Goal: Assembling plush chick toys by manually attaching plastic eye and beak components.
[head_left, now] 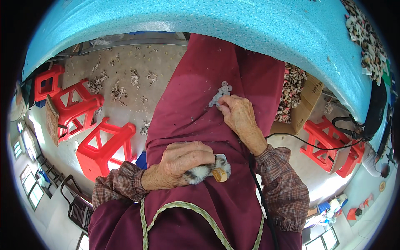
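Left hand [185,162] grasps black-and-white furry piece [198,174]; right hand [240,116], grip unclear, touches translucent plastic discs [224,89] between side edges of maroon apron [187,112].

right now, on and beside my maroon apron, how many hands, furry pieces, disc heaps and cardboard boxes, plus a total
Hands, left hand and right hand: 2
Furry piece with yellow tag: 1
Heap of translucent discs, overlapping too much to count singly: 1
Cardboard box: 1
Total: 5
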`<move>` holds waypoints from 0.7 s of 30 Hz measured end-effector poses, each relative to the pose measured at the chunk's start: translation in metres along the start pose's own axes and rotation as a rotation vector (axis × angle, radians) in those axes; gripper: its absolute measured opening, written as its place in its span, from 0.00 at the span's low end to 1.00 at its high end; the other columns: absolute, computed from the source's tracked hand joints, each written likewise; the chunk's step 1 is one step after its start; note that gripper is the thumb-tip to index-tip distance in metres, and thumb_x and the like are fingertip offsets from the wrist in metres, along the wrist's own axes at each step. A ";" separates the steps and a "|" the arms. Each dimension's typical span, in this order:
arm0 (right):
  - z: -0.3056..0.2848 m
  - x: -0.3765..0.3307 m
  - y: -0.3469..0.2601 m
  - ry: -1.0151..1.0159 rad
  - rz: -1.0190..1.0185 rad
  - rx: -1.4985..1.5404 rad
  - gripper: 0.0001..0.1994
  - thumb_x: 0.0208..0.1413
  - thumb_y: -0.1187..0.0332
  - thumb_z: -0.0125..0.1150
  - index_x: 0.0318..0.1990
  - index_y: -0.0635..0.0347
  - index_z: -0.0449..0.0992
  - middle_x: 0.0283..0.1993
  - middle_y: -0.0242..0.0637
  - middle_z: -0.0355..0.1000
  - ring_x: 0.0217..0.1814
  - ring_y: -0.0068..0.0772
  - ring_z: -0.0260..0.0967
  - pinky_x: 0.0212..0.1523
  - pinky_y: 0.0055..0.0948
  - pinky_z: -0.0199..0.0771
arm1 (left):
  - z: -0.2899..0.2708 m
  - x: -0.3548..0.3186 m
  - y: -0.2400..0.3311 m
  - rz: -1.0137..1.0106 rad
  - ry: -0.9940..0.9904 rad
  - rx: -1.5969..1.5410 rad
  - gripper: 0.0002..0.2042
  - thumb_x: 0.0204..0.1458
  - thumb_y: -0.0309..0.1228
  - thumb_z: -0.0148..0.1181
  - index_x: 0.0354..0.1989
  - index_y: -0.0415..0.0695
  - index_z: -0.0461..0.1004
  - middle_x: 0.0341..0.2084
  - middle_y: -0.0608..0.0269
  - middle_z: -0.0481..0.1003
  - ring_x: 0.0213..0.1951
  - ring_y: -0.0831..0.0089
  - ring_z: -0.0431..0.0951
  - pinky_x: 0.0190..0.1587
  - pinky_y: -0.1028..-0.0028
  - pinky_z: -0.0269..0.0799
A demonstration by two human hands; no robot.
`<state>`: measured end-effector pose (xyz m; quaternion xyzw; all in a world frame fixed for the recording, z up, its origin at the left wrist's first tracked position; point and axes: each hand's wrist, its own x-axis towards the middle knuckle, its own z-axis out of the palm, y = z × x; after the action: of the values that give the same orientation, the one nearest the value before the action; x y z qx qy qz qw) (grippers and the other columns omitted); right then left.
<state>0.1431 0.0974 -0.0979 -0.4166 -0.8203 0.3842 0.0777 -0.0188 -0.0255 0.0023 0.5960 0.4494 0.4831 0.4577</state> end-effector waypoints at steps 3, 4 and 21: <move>-0.012 -0.002 -0.003 -0.042 0.008 0.035 0.05 0.44 0.72 0.61 0.30 0.59 0.75 0.30 0.41 0.73 0.32 0.49 0.72 0.34 0.44 0.72 | 0.000 -0.001 -0.001 0.019 0.018 0.008 0.13 0.41 0.26 0.64 0.36 0.36 0.71 0.28 0.53 0.73 0.27 0.61 0.76 0.27 0.69 0.72; -0.019 -0.004 -0.007 -0.037 -0.005 0.126 0.05 0.43 0.74 0.62 0.30 0.60 0.74 0.30 0.41 0.73 0.31 0.47 0.72 0.33 0.41 0.72 | -0.001 0.000 -0.002 0.032 0.031 0.011 0.14 0.41 0.27 0.64 0.35 0.36 0.71 0.28 0.53 0.72 0.27 0.61 0.76 0.27 0.69 0.72; -0.069 -0.044 -0.078 -0.219 0.054 0.983 0.11 0.43 0.82 0.64 0.37 0.64 0.77 0.33 0.32 0.71 0.34 0.17 0.70 0.33 0.17 0.71 | -0.004 0.009 0.009 0.355 -0.104 0.356 0.13 0.31 0.25 0.63 0.29 0.38 0.72 0.26 0.56 0.71 0.27 0.66 0.75 0.24 0.72 0.70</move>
<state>0.1541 0.0757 0.0124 -0.3091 -0.5345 0.7685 0.1680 -0.0213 -0.0176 0.0126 0.7610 0.3914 0.4378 0.2759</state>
